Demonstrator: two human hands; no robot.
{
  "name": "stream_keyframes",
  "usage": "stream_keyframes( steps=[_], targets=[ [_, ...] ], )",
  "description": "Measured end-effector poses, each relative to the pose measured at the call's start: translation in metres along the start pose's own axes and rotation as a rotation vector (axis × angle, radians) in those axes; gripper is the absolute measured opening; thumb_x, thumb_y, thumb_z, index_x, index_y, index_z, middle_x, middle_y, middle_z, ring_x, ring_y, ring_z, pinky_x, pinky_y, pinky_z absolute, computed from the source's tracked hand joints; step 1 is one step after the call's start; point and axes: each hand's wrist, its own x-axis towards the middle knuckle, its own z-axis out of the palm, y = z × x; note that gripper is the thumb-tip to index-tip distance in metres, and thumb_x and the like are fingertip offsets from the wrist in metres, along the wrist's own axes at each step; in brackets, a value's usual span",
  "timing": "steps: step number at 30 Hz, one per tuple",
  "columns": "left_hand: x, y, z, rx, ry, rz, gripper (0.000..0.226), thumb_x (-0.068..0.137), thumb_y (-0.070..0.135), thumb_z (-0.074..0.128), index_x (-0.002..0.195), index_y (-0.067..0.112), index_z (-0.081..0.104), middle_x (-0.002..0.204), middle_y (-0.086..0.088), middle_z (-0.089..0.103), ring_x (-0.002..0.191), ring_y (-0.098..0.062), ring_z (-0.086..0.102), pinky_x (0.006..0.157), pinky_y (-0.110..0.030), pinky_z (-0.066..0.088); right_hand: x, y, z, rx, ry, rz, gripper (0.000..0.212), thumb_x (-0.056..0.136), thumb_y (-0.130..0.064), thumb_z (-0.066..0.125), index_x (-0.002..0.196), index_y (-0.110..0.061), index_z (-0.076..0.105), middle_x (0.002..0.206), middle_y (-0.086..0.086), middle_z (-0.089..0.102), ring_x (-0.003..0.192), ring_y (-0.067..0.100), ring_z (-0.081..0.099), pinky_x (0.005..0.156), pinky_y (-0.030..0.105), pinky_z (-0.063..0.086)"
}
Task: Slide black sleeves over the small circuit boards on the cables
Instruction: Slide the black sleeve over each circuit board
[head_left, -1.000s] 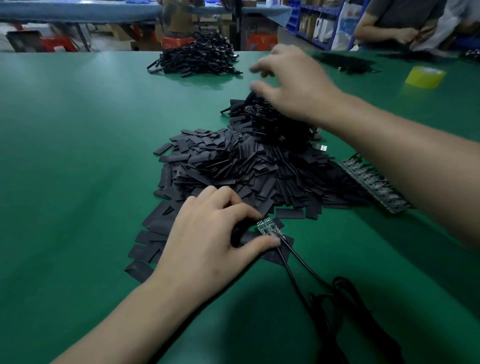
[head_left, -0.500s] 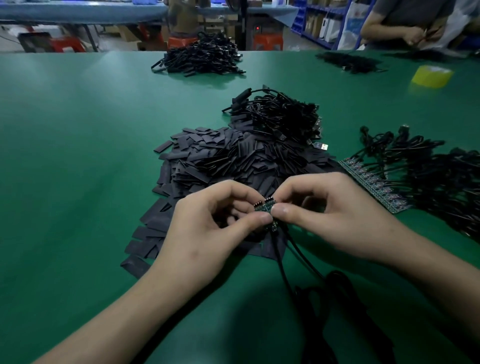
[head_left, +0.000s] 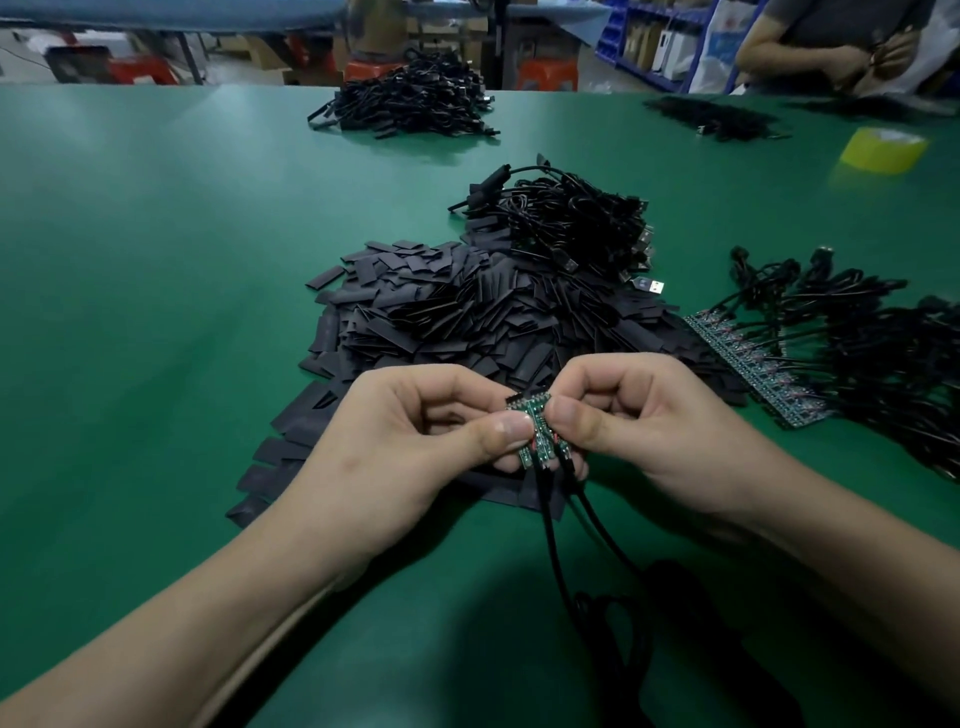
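Small green circuit boards (head_left: 535, 434) joined side by side are held between both hands just above the green table. My left hand (head_left: 415, 447) pinches their left edge with thumb and fingers. My right hand (head_left: 639, 431) pinches the right edge. Two black cables (head_left: 576, 530) hang from the boards toward me. A big heap of flat black sleeves (head_left: 457, 317) lies right behind my hands. I cannot see a sleeve in either hand.
A pile of black cables (head_left: 571, 223) sits behind the sleeves. A strip of boards with cables (head_left: 763, 364) lies at the right. More cable piles (head_left: 410, 104) lie at the far edge, with yellow tape (head_left: 883, 150) and another person (head_left: 831, 47).
A second ago my right hand was over the far cable pile and my left held the boards on the table. Both hands now pinch the boards, lifted slightly.
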Motion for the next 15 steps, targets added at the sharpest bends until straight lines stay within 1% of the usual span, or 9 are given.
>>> stream_keyframes(
  steps=[2,4,7,11,15],
  targets=[
    [0.0003,0.0003,-0.0002,-0.022,-0.006,-0.018,0.017,0.07,0.017,0.076,0.083,0.006,0.075,0.073,-0.012,0.075,0.061,-0.01,0.067,0.062,-0.016,0.053,-0.0001,0.0014,-0.0011,0.039,-0.006,0.013,0.013,0.086,-0.018,0.065,0.077,-0.009,0.066,0.069,0.005,0.068,0.059,0.012,0.058,0.062,0.019,0.051],
    [0.0001,0.0012,0.0001,-0.038,-0.005,-0.036,0.021,0.067,0.02,0.077,0.082,0.006,0.075,0.074,-0.013,0.075,0.06,-0.011,0.067,0.062,-0.017,0.054,-0.0006,0.0025,-0.0007,0.072,-0.011,0.019,0.013,0.085,-0.019,0.066,0.074,-0.012,0.067,0.069,0.005,0.068,0.059,0.011,0.058,0.061,0.018,0.05],
    [0.0003,0.0017,0.0002,-0.066,-0.009,-0.059,0.019,0.063,0.023,0.078,0.078,0.01,0.077,0.074,-0.014,0.074,0.06,-0.013,0.067,0.063,-0.02,0.056,-0.0006,0.0046,0.0025,0.136,-0.003,0.026,0.014,0.082,-0.021,0.067,0.069,-0.018,0.07,0.068,0.006,0.067,0.058,0.011,0.057,0.06,0.016,0.049],
    [0.0002,0.0012,-0.0011,-0.088,-0.019,-0.073,0.018,0.063,0.022,0.078,0.077,0.012,0.078,0.071,-0.011,0.073,0.059,-0.012,0.067,0.062,-0.019,0.056,0.0001,0.0054,0.0055,0.185,-0.009,0.06,0.014,0.08,-0.022,0.067,0.067,-0.019,0.072,0.068,0.005,0.067,0.06,0.013,0.055,0.061,0.016,0.05],
    [0.0004,-0.0004,-0.0007,-0.117,-0.035,-0.071,0.017,0.065,0.02,0.08,0.08,0.012,0.079,0.071,-0.01,0.073,0.059,-0.012,0.066,0.063,-0.019,0.055,0.0006,0.0065,0.005,0.249,-0.035,0.077,0.015,0.084,-0.019,0.069,0.07,-0.019,0.072,0.071,0.008,0.066,0.062,0.016,0.055,0.061,0.019,0.05]
  ],
)
